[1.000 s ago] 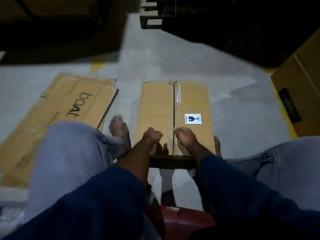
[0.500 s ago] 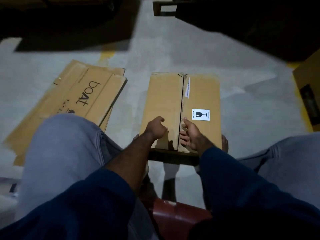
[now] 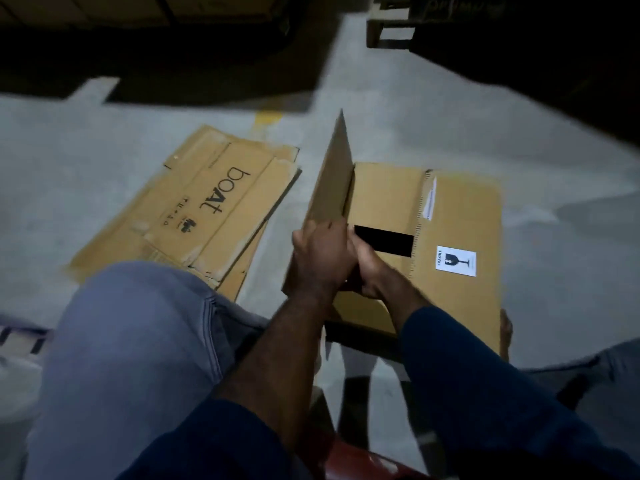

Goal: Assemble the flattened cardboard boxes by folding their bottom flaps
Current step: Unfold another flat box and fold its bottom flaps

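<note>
The cardboard box [image 3: 457, 209] lies on the concrete floor [image 3: 571, 168] just ahead of the seated person, between the knees, its broad face up and a white fragile sticker [image 3: 456, 260] near its right side. Its long flap [image 3: 332, 181] on the left stands raised, tilted a little off upright. The left hand [image 3: 322, 258] grips the near end of that flap, fingers curled over its edge. The right hand [image 3: 369, 268] is tucked against the flap's inner side, touching the left hand; its fingers are hidden, so I cannot tell whether it is pinching or pressing. To the left, a stack of flattened boxes [image 3: 221, 209] printed "boat" lies flat on the floor, apart from the box, beside a knee in grey jeans [image 3: 138, 341]
</note>
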{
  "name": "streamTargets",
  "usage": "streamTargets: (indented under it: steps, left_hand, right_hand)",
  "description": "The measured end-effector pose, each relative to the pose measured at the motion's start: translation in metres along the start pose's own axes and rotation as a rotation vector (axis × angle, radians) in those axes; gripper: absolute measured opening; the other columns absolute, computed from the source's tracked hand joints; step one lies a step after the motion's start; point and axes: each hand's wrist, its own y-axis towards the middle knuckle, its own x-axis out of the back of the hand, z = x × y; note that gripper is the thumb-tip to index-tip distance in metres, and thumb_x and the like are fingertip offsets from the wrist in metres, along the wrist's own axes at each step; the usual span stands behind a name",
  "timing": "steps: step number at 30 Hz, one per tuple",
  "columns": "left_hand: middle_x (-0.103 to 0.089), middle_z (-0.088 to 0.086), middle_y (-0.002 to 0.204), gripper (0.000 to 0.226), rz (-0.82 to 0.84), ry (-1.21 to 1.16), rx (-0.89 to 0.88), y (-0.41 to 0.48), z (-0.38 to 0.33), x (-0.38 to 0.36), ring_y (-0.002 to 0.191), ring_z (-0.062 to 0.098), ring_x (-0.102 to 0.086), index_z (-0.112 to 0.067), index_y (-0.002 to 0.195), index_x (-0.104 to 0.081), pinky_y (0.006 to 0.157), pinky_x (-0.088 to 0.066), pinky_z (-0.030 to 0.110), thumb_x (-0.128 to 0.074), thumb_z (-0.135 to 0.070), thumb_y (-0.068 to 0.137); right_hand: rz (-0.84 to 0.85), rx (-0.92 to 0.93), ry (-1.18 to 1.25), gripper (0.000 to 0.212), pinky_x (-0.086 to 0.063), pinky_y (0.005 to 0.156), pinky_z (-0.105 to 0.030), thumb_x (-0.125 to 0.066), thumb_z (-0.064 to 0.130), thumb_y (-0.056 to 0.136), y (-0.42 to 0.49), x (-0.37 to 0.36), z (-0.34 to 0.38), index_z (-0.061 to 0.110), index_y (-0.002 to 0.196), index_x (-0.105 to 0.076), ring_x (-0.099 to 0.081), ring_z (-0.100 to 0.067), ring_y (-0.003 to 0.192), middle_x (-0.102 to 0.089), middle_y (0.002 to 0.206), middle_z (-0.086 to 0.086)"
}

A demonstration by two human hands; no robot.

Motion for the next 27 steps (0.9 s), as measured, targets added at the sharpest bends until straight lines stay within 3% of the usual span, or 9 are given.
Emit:
streamTargets:
  steps: [2,4,8,14,17,19,23,25,27]
  left_hand:
    - [-0.06,0.007,0.122,0.03,0.23,0.059,0.264,-0.002,0.031,-0.011,0.118,0.029,-0.052,-0.019,0.119,-0.061,0.095,-0.036,0.042,-0.052,-0.037,0.097]
    - [-0.052,0.01,0.133,0.044,0.446,0.092,0.373,-0.007,0.063,-0.038,0.125,0.033,-0.047,-0.015,0.131,-0.052,0.1,-0.037,0.046,-0.056,-0.039,0.093]
    - [-0.054,0.013,0.139,0.046,0.86,0.055,0.425,-0.004,0.102,-0.097,0.125,0.036,-0.053,-0.009,0.135,-0.054,0.101,-0.048,0.044,-0.057,-0.031,0.095]
    - [-0.063,0.01,0.115,0.062,0.852,0.059,0.222,0.031,0.088,-0.134,0.104,0.032,-0.063,-0.009,0.119,-0.062,0.081,-0.05,0.036,-0.052,-0.065,0.094]
    - [-0.068,0.011,0.108,0.054,0.785,0.158,0.159,0.054,0.077,-0.142,0.096,0.031,-0.066,-0.011,0.107,-0.071,0.08,-0.054,0.036,-0.047,-0.058,0.097]
    - [-0.069,0.01,0.108,0.037,0.799,0.229,0.072,0.063,0.071,-0.142,0.096,0.031,-0.067,-0.013,0.103,-0.072,0.081,-0.056,0.036,-0.055,-0.045,0.093]
    - [-0.069,0.005,0.105,0.02,0.802,0.379,-0.098,0.068,0.063,-0.144,0.099,0.025,-0.068,-0.018,0.104,-0.071,0.079,-0.054,0.032,-0.063,-0.029,0.089]
    - [-0.066,0.003,0.091,0.018,0.81,0.417,-0.116,0.07,0.063,-0.15,0.088,0.023,-0.067,-0.018,0.1,-0.07,0.078,-0.056,0.032,-0.059,-0.03,0.092]
    - [-0.054,0.001,0.074,0.022,0.822,0.437,-0.141,0.07,0.066,-0.153,0.075,0.022,-0.06,-0.017,0.099,-0.069,0.075,-0.057,0.033,-0.055,-0.034,0.096]
  right_hand:
    - [0.037,-0.026,-0.187,0.083,-0.051,0.073,-0.032,-0.014,0.08,0.095,0.011,-0.006,-0.013,0.025,0.118,-0.072,-0.065,-0.026,0.091,-0.072,0.109,-0.01]
    - [-0.021,-0.062,-0.265,0.087,-0.043,0.063,-0.027,-0.015,0.081,0.095,0.019,0.001,-0.027,0.021,0.125,-0.07,-0.055,-0.017,0.072,-0.063,0.099,-0.008]
    - [-0.2,-0.076,-0.284,0.079,-0.047,0.062,-0.028,-0.021,0.071,0.101,0.034,0.033,-0.039,0.01,0.125,-0.066,-0.06,-0.019,0.073,-0.064,0.096,-0.008]
    - [-0.326,-0.012,-0.305,0.053,-0.032,0.051,-0.026,-0.044,0.055,0.105,0.069,0.06,-0.039,0.007,0.1,-0.066,-0.048,-0.019,0.057,-0.06,0.076,-0.007]
    - [-0.342,0.09,-0.494,0.039,-0.042,0.058,-0.034,-0.057,0.041,0.101,0.095,0.057,-0.034,0.009,0.081,-0.068,-0.056,-0.025,0.062,-0.065,0.071,-0.008]
    - [-0.334,0.185,-0.735,0.039,-0.05,0.068,-0.039,-0.06,0.034,0.097,0.112,0.053,-0.026,0.008,0.07,-0.068,-0.066,-0.029,0.071,-0.071,0.073,-0.009]
    - [-0.418,0.242,-0.973,0.03,-0.047,0.066,-0.031,-0.06,0.027,0.094,0.144,0.044,-0.003,0.014,0.067,-0.062,-0.065,-0.023,0.078,-0.068,0.077,-0.003]
    - [-0.519,0.198,-0.993,0.032,-0.054,0.07,-0.034,-0.061,0.038,0.092,0.161,0.042,0.007,0.013,0.073,-0.063,-0.067,-0.028,0.081,-0.067,0.08,-0.004]
    - [-0.593,0.121,-1.073,0.038,-0.052,0.068,-0.034,-0.062,0.052,0.092,0.172,0.041,0.014,0.014,0.089,-0.066,-0.067,-0.032,0.088,-0.063,0.087,-0.004]
